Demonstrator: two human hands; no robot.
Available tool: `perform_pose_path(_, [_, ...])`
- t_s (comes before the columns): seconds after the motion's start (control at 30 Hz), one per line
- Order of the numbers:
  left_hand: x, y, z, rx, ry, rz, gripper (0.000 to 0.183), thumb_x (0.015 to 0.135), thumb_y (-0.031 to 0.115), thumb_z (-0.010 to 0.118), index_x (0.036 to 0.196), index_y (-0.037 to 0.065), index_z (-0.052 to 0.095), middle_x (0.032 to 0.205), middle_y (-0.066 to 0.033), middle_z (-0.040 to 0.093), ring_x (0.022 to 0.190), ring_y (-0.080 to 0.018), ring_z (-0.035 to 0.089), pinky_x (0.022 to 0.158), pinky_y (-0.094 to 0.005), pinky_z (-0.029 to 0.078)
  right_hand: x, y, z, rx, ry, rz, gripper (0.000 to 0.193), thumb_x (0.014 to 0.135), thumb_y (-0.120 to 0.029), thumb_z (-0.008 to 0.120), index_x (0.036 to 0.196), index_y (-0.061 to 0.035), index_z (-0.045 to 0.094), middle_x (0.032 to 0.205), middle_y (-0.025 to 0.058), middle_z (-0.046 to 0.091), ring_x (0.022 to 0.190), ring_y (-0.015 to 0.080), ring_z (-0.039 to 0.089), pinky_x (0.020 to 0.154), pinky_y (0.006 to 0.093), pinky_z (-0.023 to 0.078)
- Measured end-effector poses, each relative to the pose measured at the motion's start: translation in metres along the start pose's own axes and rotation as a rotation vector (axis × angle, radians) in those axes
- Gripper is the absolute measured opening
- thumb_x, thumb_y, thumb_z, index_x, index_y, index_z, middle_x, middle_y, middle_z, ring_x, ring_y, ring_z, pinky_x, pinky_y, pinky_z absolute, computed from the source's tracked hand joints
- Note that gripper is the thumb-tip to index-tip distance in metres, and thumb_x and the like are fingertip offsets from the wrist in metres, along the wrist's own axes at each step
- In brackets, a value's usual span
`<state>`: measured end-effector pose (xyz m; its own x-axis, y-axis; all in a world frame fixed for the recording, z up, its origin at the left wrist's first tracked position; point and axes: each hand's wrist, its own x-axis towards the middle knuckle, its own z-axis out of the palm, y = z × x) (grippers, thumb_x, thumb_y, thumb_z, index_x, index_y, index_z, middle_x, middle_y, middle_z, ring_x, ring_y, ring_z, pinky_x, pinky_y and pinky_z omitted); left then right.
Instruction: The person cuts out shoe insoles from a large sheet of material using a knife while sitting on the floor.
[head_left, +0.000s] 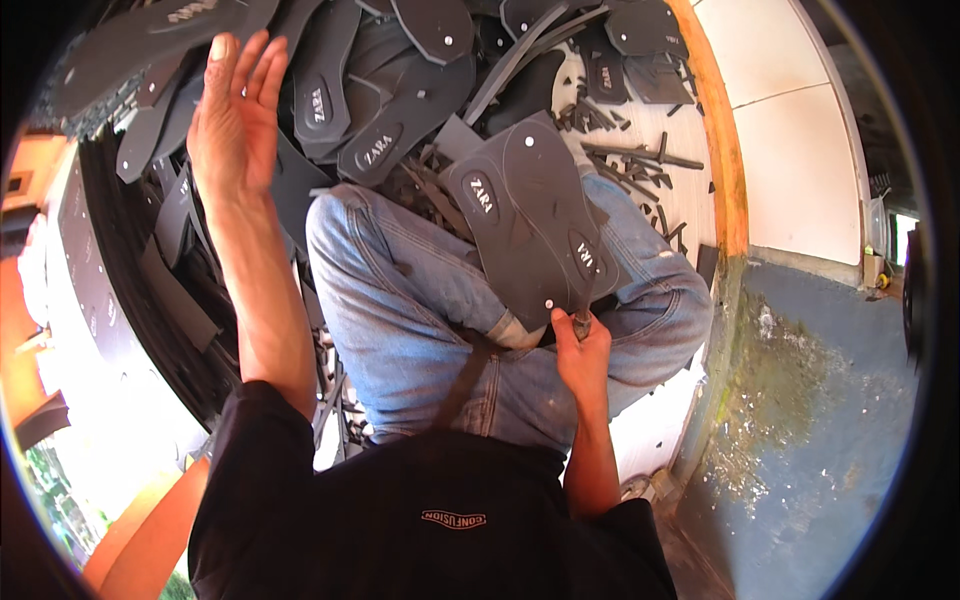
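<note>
Across my crossed legs in jeans (pixel 400 290) lies a dark grey foam sheet (pixel 530 205), with two sandal sole outlines side by side, each bearing an oval label and a white dot. At its near edge my right hand (pixel 580 345) is closed round the brown handle of a narrow tool (pixel 583 322), probably a knife; its blade rests over the sheet and is hard to make out. My left hand (pixel 238 125) is raised at the upper left, fingers stretched and nothing in them. Close by its fingertips is a long dark sole (pixel 150 50).
A heap of cut dark soles (pixel 400 120) spreads ahead of my knees. Narrow foam offcuts (pixel 640 175) litter the pale floor to the right, beside a yellow-orange edge (pixel 722 130). A stained blue-grey floor (pixel 800 400) lies beyond. Stacked dark sheets (pixel 130 260) stand at the left.
</note>
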<state>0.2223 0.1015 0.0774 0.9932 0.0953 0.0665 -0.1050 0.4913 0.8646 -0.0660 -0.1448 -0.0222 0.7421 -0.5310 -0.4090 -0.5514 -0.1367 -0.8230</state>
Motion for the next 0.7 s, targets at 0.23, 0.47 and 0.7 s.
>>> perform_pose_path(0.23, [-0.154, -0.163, -0.011, 0.183, 0.132, -0.854, 0.045, 0.081, 0.015, 0.062, 0.120, -0.001, 0.048, 0.107, -0.0069, 0.057, 0.101, -0.0198, 0.053, 0.091, -0.0335, 0.039, 0.001, 0.003, -0.012, 0.223, 0.170, 0.133, 0.024, 0.088, -0.019, 0.061, 0.078, 0.0024, 0.058, 0.064, 0.0009, 0.055, 0.051, 0.0071, 0.047, 0.043, 0.0224, 0.037])
perform_pose_path(0.47, [-0.189, -0.171, 0.010, 0.230, 0.210, -0.816, 0.064, 0.079, 0.014, 0.065, 0.132, -0.004, 0.035, 0.114, -0.0072, 0.056, 0.109, -0.0163, 0.049, 0.094, -0.0287, 0.033, 0.016, 0.012, -0.018, 0.165, 0.062, 0.168, 0.025, 0.088, -0.018, 0.060, 0.095, 0.0055, 0.062, 0.075, 0.0070, 0.061, 0.061, 0.0110, 0.057, 0.048, 0.0233, 0.046])
perform_pose_path(0.7, [-0.218, -0.144, 0.021, -0.016, 0.060, -1.128, 0.044, 0.080, 0.017, 0.065, 0.118, 0.001, 0.049, 0.110, -0.0064, 0.059, 0.099, -0.0196, 0.059, 0.089, -0.0386, 0.047, 0.003, -0.007, -0.014, 0.336, -0.024, 0.137, 0.022, 0.089, -0.016, 0.059, 0.095, 0.0053, 0.062, 0.073, 0.0083, 0.061, 0.061, 0.0129, 0.058, 0.049, 0.0241, 0.045])
